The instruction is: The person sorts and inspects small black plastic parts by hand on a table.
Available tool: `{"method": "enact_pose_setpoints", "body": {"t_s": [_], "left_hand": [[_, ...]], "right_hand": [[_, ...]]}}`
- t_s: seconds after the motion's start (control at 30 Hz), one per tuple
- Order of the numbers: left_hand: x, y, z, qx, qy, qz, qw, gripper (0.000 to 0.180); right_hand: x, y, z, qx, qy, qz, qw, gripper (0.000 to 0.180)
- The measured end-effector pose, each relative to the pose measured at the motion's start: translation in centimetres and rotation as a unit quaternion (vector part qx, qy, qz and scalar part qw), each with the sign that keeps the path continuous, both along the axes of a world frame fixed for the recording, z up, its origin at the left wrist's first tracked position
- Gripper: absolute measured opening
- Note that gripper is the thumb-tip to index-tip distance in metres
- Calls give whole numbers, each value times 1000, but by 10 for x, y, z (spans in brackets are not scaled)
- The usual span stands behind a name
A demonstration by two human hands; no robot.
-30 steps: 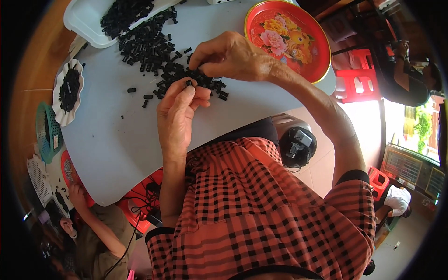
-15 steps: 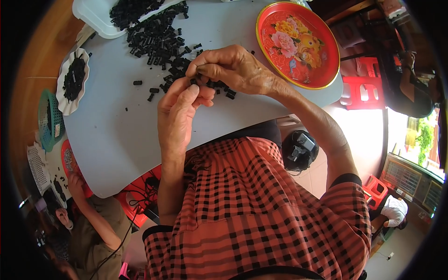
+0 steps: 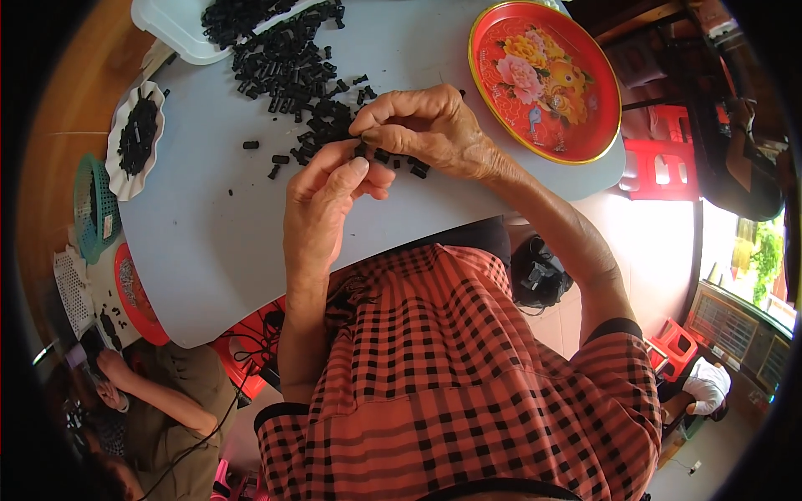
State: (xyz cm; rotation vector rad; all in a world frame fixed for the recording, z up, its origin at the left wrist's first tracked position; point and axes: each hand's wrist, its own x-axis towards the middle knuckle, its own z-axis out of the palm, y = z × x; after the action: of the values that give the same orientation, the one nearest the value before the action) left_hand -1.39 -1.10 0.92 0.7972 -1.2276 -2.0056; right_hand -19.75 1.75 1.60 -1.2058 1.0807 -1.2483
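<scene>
Above the near part of the grey table, my hands meet fingertip to fingertip. Between thumb and fingers my left hand (image 3: 322, 200) grips a small black plastic piece (image 3: 361, 150), which is partly covered by the fingertips. My right hand (image 3: 443, 138) is closed in a pinch at the top of that piece. Whatever its fingertips hold is too small and hidden to make out. Just beyond the hands spreads a heap of similar short black plastic pieces (image 3: 288, 79), with a few strays (image 3: 251, 145) to the left.
At the far left stand a white tray (image 3: 154, 37) and a scalloped white dish (image 3: 121, 185), both holding black parts. A red flowered tray (image 3: 493, 104) lies on the right. Green basket (image 3: 104, 221), red basin (image 3: 150, 330) and a seated co-worker (image 3: 180, 401) are at left.
The co-worker's hand has left the red basin and moved down and away from it. My hands keep nearly the same pose, fingertips together, while the view has shifted slightly.
</scene>
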Motion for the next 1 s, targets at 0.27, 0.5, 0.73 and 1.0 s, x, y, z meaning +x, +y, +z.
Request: {"method": "enact_pose_setpoints", "body": {"t_s": [0.27,0.5,0.73,1.0], "left_hand": [[2,-4,-1,66,59,-51,995,20],[-1,0,8,15,-9,-17,1000,22],[-12,6,25,-268,-268,14,925,19],[-8,-7,19,-20,-22,6,1000,20]], "right_hand": [[-1,0,-7,-59,28,14,998,12],[-3,1,-3,-103,70,13,992,10],[-1,-2,-2,-215,171,-35,961,8],[-3,4,8,-213,233,-35,948,40]]}}
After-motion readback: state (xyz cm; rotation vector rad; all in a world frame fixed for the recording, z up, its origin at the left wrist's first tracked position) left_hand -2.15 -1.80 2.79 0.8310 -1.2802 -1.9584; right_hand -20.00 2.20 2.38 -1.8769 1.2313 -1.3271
